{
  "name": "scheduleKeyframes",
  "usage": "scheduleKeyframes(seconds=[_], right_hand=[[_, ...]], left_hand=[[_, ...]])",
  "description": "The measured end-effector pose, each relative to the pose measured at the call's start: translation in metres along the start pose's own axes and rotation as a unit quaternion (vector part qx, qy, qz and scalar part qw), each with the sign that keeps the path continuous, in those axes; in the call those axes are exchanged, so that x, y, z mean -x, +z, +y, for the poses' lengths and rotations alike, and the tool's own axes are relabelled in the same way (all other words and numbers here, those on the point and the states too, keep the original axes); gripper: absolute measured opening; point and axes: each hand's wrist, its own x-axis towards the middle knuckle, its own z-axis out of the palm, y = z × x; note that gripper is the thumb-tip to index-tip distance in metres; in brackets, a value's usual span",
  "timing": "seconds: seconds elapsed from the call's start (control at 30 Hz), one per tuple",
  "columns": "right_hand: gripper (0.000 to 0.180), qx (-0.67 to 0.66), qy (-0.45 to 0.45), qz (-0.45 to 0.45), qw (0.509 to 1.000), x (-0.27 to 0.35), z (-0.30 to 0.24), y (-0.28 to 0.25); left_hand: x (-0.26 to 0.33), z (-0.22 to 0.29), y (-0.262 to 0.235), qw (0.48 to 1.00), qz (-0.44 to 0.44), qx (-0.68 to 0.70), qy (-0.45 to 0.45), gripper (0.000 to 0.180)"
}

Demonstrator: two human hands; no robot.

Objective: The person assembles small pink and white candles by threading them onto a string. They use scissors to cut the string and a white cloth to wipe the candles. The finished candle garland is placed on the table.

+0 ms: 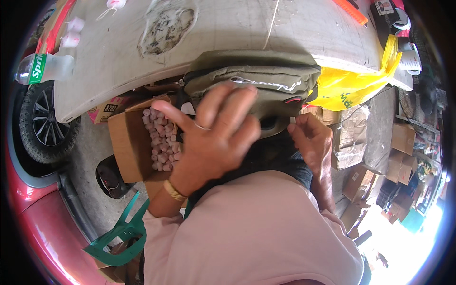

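Observation:
My left hand (216, 130) is raised in front of an olive-green bag (256, 71), its fingers spread and slightly blurred, and nothing shows in it. The bag leans on the table's near edge, above my lap. To its right, my right hand (311, 137) is closed, with a small whitish piece (292, 120) pinched between thumb and forefinger. I cannot make out what kind of piece it is. Left of my left hand stands an open cardboard box (127, 147) holding many small pinkish, roll-like pieces (164, 142), partly hidden behind that hand.
A pale, stained table (228, 28) spans the far side. On it are a clear bottle (45, 69) and a yellow plastic bag (354, 88) at its edge. A red car (45, 223) and a green plastic chair (118, 237) stand left. Cardboard boxes (351, 137) lie right.

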Motion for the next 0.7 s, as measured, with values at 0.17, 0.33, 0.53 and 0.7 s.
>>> scheduleKeyframes(seconds=[0.17, 0.33, 0.53, 0.7], right_hand=[[0.011, 0.061, -0.135, 0.017, 0.989, -0.004, 0.007, 0.0], [0.016, -0.003, -0.03, 0.001, 1.0, -0.023, 0.024, -0.013], [0.026, -0.172, -0.097, 0.044, 0.979, -0.041, 0.024, -0.001], [0.044, 0.019, -0.143, 0.009, 0.99, -0.062, 0.015, -0.009]], left_hand=[[-0.02, 0.047, 0.054, 0.995, 0.038, 0.07, 0.054, 0.006], [-0.025, 0.054, 0.086, 0.999, 0.034, 0.021, 0.018, 0.013], [-0.026, 0.058, 0.077, 0.997, 0.071, 0.025, -0.002, 0.014], [0.001, 0.025, 0.047, 0.985, 0.084, 0.139, 0.061, 0.007]])
